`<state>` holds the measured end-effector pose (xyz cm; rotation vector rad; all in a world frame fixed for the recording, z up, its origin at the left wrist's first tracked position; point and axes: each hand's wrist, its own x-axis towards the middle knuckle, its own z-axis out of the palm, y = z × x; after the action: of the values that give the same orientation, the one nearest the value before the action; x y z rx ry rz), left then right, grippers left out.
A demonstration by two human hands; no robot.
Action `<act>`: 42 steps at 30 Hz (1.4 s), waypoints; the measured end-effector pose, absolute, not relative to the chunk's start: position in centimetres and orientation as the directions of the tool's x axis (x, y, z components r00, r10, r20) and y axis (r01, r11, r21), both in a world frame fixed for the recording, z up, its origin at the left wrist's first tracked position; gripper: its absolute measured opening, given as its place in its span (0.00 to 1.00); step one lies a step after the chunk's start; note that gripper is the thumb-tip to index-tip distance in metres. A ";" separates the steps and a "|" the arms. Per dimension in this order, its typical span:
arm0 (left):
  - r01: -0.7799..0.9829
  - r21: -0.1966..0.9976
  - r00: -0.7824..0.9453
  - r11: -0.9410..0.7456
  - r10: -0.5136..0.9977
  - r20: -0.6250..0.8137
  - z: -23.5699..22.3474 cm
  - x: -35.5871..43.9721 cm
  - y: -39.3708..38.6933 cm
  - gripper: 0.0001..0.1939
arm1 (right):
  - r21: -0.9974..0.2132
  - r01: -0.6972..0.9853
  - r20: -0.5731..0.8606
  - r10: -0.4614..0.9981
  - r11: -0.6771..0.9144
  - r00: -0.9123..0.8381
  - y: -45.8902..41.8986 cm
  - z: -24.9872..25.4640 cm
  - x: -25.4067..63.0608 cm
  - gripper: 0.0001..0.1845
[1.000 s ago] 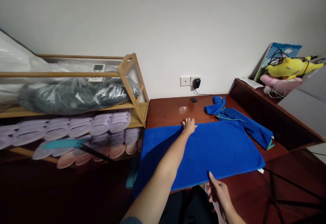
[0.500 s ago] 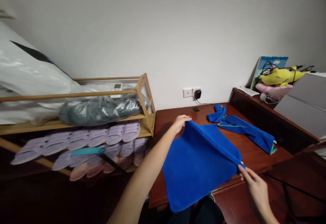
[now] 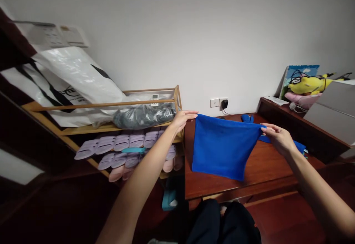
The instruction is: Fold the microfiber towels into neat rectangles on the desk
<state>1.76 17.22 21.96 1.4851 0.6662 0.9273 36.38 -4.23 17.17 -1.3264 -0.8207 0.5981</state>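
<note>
Blue, soft-looking and evenly coloured, the cloth (image 3: 222, 147) hangs at about 4 o'clock from the centre of the head view, over the reddish-brown table (image 3: 198, 188). I see its upper edge drawn out between two corners with a slight sag, and a lower edge slanting gently down to the right. The left hand (image 3: 183, 120), almost at the dial's centre, pinches one upper corner between thumb and fingers; the right hand (image 3: 279, 137), just past 3 o'clock, pinches the other.

From my end I can't tell whether the lower edge touches the table, nor whether the fabric is doubled. It hides much of the blue garment (image 3: 247, 118) behind; only pieces show above it and around the right hand. Both forearms (image 3: 144, 179) are cut off, at about 7 and 4 o'clock. Toward 9, lettering (image 3: 70, 92) on the white bag (image 3: 83, 77) is hard to read; at 8, the lower slippers (image 3: 116, 173) sink into shadow.
</note>
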 end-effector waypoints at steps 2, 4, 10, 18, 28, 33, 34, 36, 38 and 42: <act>-0.114 0.982 0.501 -0.152 0.844 0.189 22.5 1.0 17.0 0.21 | -0.975 0.134 0.224 0.788 0.180 0.573 -3.7 18.5 35.9 0.29; -0.118 0.976 0.482 -0.182 0.849 0.217 22.9 0.5 16.9 0.21 | -0.956 0.221 0.288 0.774 0.194 0.565 -3.2 19.8 35.4 0.29; -0.032 0.934 0.389 -0.356 0.856 0.340 23.7 -0.4 16.2 0.19 | -0.880 0.433 0.419 0.751 0.197 0.510 -2.3 21.8 34.9 0.29; 0.263 0.726 0.371 -0.635 0.761 0.532 25.0 -2.4 14.5 0.07 | -0.705 0.700 0.521 0.756 0.118 0.397 -3.0 21.9 35.1 0.26; 0.323 0.283 0.619 -0.903 0.428 0.658 28.2 -6.2 11.5 0.10 | -0.454 0.888 0.598 0.764 0.072 0.244 -6.4 23.7 34.6 0.25; 0.336 0.379 0.697 -0.862 0.499 0.516 30.9 -9.1 7.8 0.10 | -0.426 0.901 0.570 0.798 0.080 0.198 -10.0 25.1 33.9 0.20; 0.350 0.418 0.709 -0.839 0.528 0.467 31.4 -9.7 7.1 0.10 | -0.431 0.899 0.566 0.800 0.082 0.199 -10.7 25.4 33.8 0.20; 0.368 0.501 0.733 -0.783 0.576 0.362 32.2 -10.7 5.8 0.10 | -0.445 0.891 0.556 0.809 0.094 0.193 -11.8 26.0 33.6 0.18; 0.372 0.592 0.757 -0.715 0.603 0.252 32.8 -11.2 5.2 0.11 | -0.464 0.879 0.539 0.823 0.111 0.181 -12.2 26.3 33.5 0.17; 0.394 0.719 0.787 -0.572 0.614 0.057 32.1 -10.9 6.1 0.10 | -0.573 0.812 0.414 0.894 0.112 0.169 -10.7 25.6 33.8 0.17</act>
<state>-10.87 6.11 32.13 2.2502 0.7432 0.3913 33.77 -10.74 25.65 -1.6974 -1.6410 0.1391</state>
